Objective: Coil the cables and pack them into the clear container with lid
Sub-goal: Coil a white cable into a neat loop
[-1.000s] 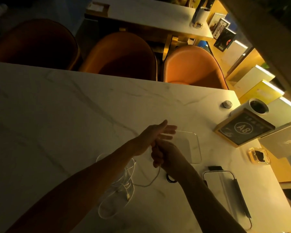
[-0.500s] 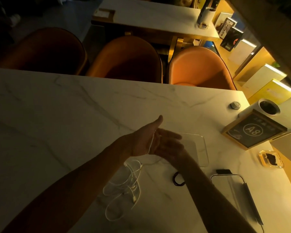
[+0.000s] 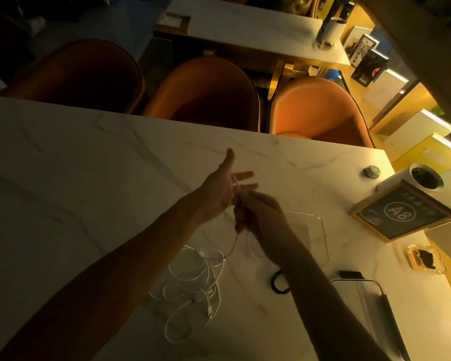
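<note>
A loose tangle of white cables (image 3: 193, 285) lies on the marble table (image 3: 89, 191) near me. One white strand rises from it to my hands. My left hand (image 3: 221, 188) is held flat with fingers spread, and the strand runs across its palm. My right hand (image 3: 255, 212) is closed on the same strand just below it. A clear container (image 3: 310, 235) sits flat behind my right wrist, partly hidden. A clear lid with a dark clip (image 3: 370, 308) lies at the front right. A small black coiled cable (image 3: 277, 282) peeks out beside my right forearm.
A framed "A8" sign (image 3: 401, 212) and a white cylinder (image 3: 422, 178) stand at the right edge, with a small amber dish (image 3: 425, 259) and a grey knob (image 3: 372, 171). Three orange chairs (image 3: 315, 108) line the far side. Another table (image 3: 245, 29) stands behind them.
Both hands have lifted away from the table and moved further out. My right hand has shifted below the left palm, drawing the white strand up from the pile.
</note>
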